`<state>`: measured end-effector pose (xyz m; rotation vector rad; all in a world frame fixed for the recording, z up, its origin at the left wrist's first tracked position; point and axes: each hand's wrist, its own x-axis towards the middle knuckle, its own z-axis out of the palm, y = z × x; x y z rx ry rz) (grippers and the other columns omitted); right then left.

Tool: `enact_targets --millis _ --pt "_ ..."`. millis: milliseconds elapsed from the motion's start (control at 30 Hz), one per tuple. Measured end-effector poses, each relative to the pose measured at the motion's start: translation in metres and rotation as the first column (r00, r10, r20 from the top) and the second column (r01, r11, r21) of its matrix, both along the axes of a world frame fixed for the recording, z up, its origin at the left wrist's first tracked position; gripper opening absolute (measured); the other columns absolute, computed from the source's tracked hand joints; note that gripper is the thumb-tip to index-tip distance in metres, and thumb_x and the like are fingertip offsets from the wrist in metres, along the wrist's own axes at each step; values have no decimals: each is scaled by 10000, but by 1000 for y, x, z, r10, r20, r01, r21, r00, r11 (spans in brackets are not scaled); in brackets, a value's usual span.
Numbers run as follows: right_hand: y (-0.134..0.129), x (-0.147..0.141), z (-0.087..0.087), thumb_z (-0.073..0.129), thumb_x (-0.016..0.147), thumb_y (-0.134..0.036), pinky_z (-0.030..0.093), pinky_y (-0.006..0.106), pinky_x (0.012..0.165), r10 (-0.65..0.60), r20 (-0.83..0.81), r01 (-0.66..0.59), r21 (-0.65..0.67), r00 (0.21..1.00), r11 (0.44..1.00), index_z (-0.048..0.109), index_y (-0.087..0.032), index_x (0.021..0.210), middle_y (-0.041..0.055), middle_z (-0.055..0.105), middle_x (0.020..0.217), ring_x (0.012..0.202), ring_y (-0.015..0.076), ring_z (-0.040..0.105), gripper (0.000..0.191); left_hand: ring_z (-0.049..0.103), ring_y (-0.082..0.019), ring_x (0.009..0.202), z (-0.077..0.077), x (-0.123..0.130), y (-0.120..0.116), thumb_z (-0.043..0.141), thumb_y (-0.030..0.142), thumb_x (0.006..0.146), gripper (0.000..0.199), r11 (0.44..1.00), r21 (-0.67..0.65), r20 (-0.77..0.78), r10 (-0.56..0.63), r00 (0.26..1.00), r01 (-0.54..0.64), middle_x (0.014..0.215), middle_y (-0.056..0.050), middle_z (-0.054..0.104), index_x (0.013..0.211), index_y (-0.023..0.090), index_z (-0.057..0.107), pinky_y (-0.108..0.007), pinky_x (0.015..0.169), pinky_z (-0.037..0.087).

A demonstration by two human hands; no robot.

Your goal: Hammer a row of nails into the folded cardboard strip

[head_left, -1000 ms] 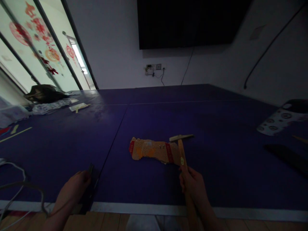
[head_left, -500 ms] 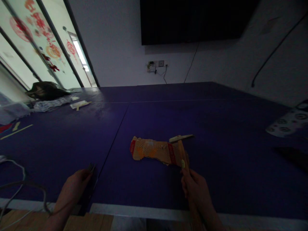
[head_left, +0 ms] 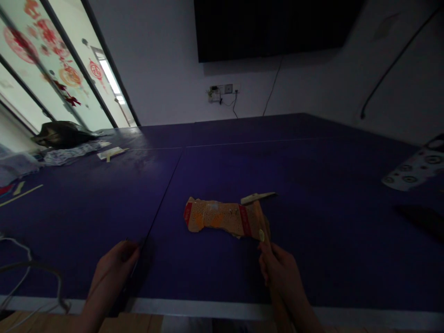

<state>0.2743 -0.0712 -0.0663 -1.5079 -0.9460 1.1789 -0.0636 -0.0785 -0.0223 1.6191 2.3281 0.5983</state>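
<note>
Cardboard piece (head_left: 215, 216): 1, bone-shaped, brown, with orange patches and 2 red bands, 1 at its left end, 1 near its right. Lies flat on the purple table (head_left: 329, 180). Small bits stand up beside the right-hand band; too small to identify.

Hammer (head_left: 261, 222): 1, wooden handle bearing 1 oval label. Handle crosses in front of the cardboard piece's right end; pale head (head_left: 257, 198) just beyond that end. Contact with the cardboard piece: cannot tell.

Right hand (head_left: 281, 269): wrapped round the hammer handle, at the near side of the cardboard piece's right end.

Left hand (head_left: 116, 263): left of the cardboard piece and nearer the viewer; fingers curled, tips drawn together. Contents hidden; cannot tell what, if anything, is gripped.

Table seam (head_left: 162, 203): 1, dark, left of the cardboard piece.

Far left of the cardboard piece: 1 thin pale strip (head_left: 24, 195); looped cords (head_left: 27, 264), nearer the viewer.

Beyond it, leftward: 1 small white packet (head_left: 110, 153); 1 dark bag (head_left: 64, 135).

Far right of it: 1 white object with dark ring motifs (head_left: 411, 172); 1 dark flat object (head_left: 421, 218), nearer the viewer.

Wall beyond it: 1 black screen (head_left: 277, 27), sockets (head_left: 228, 89) below.
</note>
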Motion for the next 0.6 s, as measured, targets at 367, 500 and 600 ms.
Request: enact_targets --millis 367,500,600 --pt "1 -1 -6 498 692 -550 294 163 234 30 -12 -30 19 999 999 515 -160 673 -92 390 360 248 61 365 391 599 -165 779 9 112 47 550 309 689 279 909 370 609 -393 689 192 845 -51 652 913 149 592 -281 744 475" --pt "2 0 -10 488 708 -541 295 166 246 34 13 -34 33 999 999 497 -170 627 -85 397 358 251 62 367 380 584 -150 731 4 138 84 544 232 713 135 854 380 499 -513 699 356 772 -45 650 764 140 628 -259 718 458" --pt "2 0 -12 488 710 -542 287 167 247 23 47 -26 49 999 998 456 -183 556 -79 392 354 252 61 364 393 555 -128 635 -7 153 107 569 200 692 81 828 350 418 -556 718 438 653 -16 614 692 132 613 -222 614 438"
